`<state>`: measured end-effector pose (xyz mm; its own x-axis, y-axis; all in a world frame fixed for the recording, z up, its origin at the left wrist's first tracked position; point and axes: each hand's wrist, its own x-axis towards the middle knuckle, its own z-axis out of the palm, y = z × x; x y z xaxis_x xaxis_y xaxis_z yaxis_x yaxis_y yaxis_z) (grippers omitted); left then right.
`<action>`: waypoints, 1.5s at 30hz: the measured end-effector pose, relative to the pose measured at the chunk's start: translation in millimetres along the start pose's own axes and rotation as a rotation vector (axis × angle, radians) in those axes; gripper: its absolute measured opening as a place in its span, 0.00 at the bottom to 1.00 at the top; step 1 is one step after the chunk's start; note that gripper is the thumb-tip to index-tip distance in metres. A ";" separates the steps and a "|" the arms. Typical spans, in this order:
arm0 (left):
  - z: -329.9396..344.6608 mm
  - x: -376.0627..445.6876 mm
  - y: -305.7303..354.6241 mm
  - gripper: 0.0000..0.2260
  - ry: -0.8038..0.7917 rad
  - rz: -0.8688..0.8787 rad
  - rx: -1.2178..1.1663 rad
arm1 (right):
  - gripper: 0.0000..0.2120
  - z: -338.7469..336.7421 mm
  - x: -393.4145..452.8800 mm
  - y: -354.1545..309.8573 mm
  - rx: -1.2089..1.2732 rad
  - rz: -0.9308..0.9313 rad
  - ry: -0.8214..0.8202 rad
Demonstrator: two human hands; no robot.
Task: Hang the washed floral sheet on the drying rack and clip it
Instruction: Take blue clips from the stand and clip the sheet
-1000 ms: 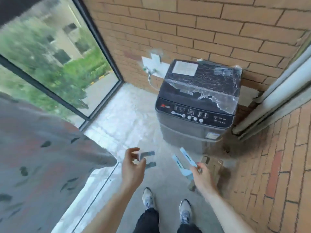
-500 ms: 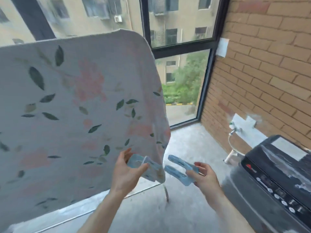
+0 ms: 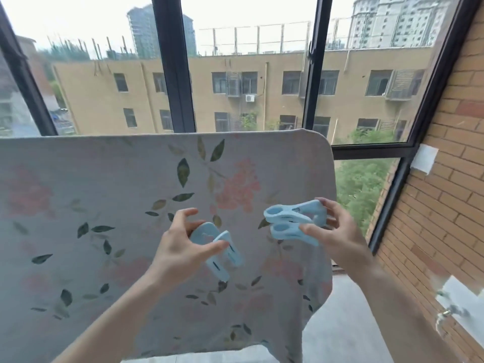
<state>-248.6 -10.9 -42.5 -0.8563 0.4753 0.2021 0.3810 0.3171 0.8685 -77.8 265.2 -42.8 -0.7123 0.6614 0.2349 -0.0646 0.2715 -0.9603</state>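
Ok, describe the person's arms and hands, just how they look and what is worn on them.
Both forearms are bare, with no sleeve showing up to the frame's bottom edge. The left hand and right hand wear no gloves; no rings, watch or bracelet show.

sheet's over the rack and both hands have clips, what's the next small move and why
Probably lift the right hand with its blue clips to the top right edge of the floral sheet: the sheet is already draped, no clip is on it, and that edge is nearest.

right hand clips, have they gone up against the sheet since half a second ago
Yes. The right hand has lifted its blue clips from beside the floral sheet's lower corner to roughly mid-height, nearer its top edge.
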 end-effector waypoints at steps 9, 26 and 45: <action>-41.1 35.8 46.5 0.37 0.167 0.035 0.026 | 0.31 3.9 86.0 -68.4 -0.083 -0.293 -0.076; -41.3 73.7 116.9 0.44 0.262 0.083 0.235 | 0.25 -8.1 212.4 -157.6 -0.176 -0.642 -0.108; -49.1 84.5 127.6 0.45 0.313 0.085 0.306 | 0.12 -39.6 301.4 -153.9 -0.111 -0.569 -0.127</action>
<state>-289.4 29.4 107.7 -0.8636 0.2542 0.4353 0.5003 0.5385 0.6780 -254.9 450.5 181.8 -0.6653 0.3035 0.6821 -0.3921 0.6354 -0.6652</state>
